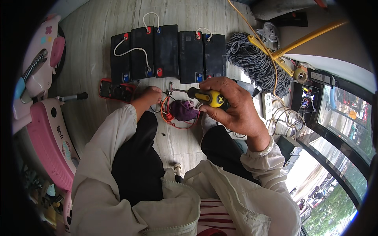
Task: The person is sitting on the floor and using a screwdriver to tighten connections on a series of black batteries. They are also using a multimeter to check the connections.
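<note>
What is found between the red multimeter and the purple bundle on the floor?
In the head view, the left hand is between the multimeter and the purple bundle; some red leads also show there, nearer the bundle.

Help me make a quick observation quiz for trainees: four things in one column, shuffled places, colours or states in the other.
1. Screwdriver
2. Multimeter
3. Mop head
4. Batteries

A. Dark grey and stringy
B. Black blocks, side by side
C. Held in the right hand
D. Red-edged, left of the left hand

Pairs: 1-C, 2-D, 3-A, 4-B
</note>
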A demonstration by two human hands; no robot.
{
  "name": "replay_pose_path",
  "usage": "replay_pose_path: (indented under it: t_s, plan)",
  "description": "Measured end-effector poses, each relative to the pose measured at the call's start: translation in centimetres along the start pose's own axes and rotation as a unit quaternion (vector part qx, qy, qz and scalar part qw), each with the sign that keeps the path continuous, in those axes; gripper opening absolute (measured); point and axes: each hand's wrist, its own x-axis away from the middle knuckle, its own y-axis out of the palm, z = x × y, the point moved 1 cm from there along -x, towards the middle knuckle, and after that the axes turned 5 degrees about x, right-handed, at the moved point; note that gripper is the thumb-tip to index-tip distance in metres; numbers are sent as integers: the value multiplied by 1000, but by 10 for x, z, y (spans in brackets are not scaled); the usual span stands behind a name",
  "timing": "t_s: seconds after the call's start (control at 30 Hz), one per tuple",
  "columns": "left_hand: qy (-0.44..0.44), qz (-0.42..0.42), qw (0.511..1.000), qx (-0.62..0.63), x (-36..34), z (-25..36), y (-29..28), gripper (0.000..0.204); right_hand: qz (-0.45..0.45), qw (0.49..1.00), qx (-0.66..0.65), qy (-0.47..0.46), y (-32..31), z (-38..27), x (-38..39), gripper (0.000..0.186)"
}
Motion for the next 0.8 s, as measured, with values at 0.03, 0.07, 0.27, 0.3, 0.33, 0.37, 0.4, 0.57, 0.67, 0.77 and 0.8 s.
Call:
replay_pose_path:
  t_s: [0.03,0.07,0.27,0.3,0.33,0.37,0.4,0.57,0.67,0.77,0.8]
  plan:
    - [3,-5,1000,5,0,1,0,21,2,1000,2,-1,0,0,0,40]
    - [7,-11,1000,10,0,2,0,22,3,1000,4,-2,-1,1,1,40]
    - [94,-34,995,14,18,21,-12,26,-2,1000,3,24,0,-4,-4,43]
    - [118,-31,993,8,26,28,-13,25,11,1000,13,26,0,-6,-6,42]
    - [130,-28,991,6,35,37,-13,23,25,999,23,30,-1,-9,-7,42]
    - [141,-25,990,4,44,44,-13,22,39,998,33,34,-1,-11,-8,41]
    - [153,-22,988,2,54,52,-13,21,56,997,30,45,-1,-14,-9,41]
    - [354,121,923,-86,113,81,-24,16,123,991,-12,47,14,-18,-20,45]
    - [507,256,792,-224,132,101,-25,27,138,990,-2,21,27,-15,-29,47]
    - [539,250,744,-305,132,99,-31,43,125,991,36,8,36,-19,-39,47]
    - [536,230,749,-314,131,97,-32,49,117,992,49,6,37,-23,-41,47]
